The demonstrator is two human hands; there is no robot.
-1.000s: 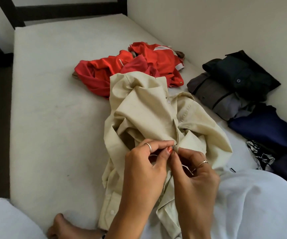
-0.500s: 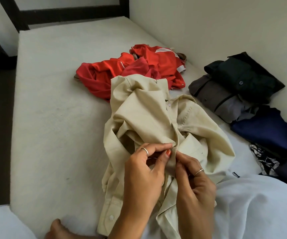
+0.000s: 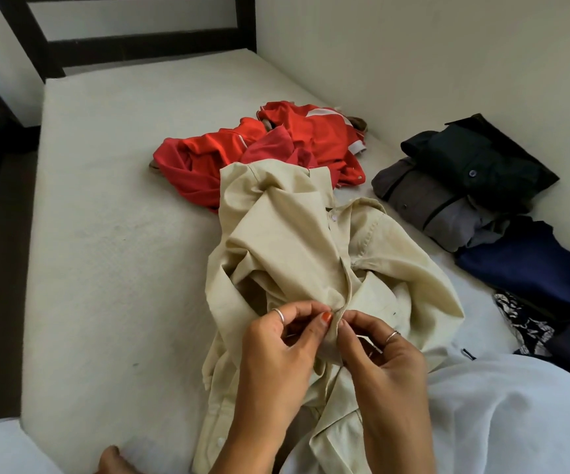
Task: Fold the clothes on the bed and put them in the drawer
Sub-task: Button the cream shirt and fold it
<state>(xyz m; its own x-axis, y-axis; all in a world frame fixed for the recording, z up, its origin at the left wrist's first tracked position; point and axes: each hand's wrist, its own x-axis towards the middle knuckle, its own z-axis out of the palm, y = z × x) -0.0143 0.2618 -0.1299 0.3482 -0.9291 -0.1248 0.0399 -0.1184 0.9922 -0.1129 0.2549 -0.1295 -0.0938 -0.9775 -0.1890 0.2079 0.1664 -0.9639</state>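
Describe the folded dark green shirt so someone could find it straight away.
Look along the wall side of the white mattress. There a folded dark green button-up shirt rests on a folded grey shirt. It is the darkest piece, topmost, farthest from the crumpled red clothes.

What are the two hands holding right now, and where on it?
Both the left hand and right hand pinch the beige shirt at its front button edge.

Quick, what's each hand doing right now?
Left hand: pinching the beige shirt placket.
Right hand: pinching the same shirt.
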